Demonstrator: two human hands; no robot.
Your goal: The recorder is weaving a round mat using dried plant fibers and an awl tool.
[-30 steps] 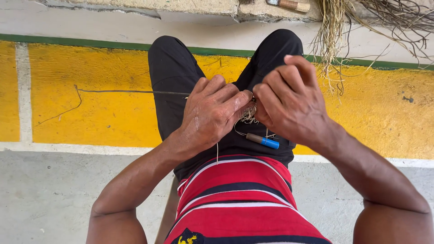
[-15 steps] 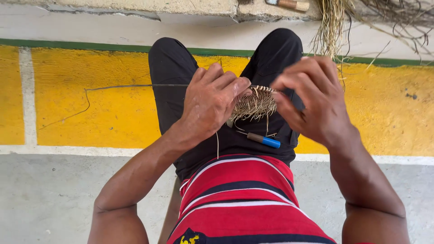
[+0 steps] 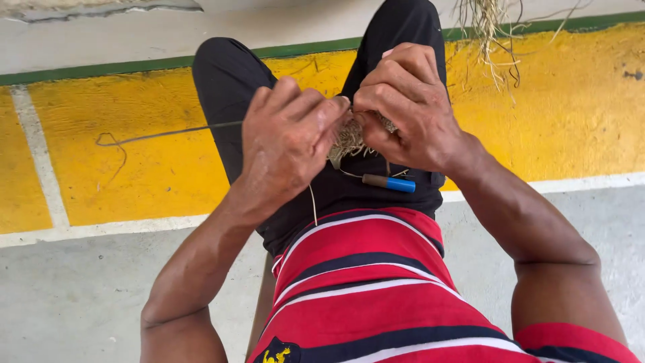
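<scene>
My left hand and my right hand meet over my lap, both pinching a small bundle of dry straw-coloured fibres. The fibres fan out below the fingertips; most of the bundle is hidden by the fingers. A long thin dark strand runs left from my left hand across the yellow floor and ends in a loop. A small tool with a brown shaft and blue end lies on my black trousers just below the hands.
I sit with knees up, in black trousers and a red striped shirt. The floor has a yellow band edged with white and green lines. More loose dry fibres hang at the top right.
My right hand has come back in from the right and closed against my left hand over the fibre bundle. The view has shifted slightly.
</scene>
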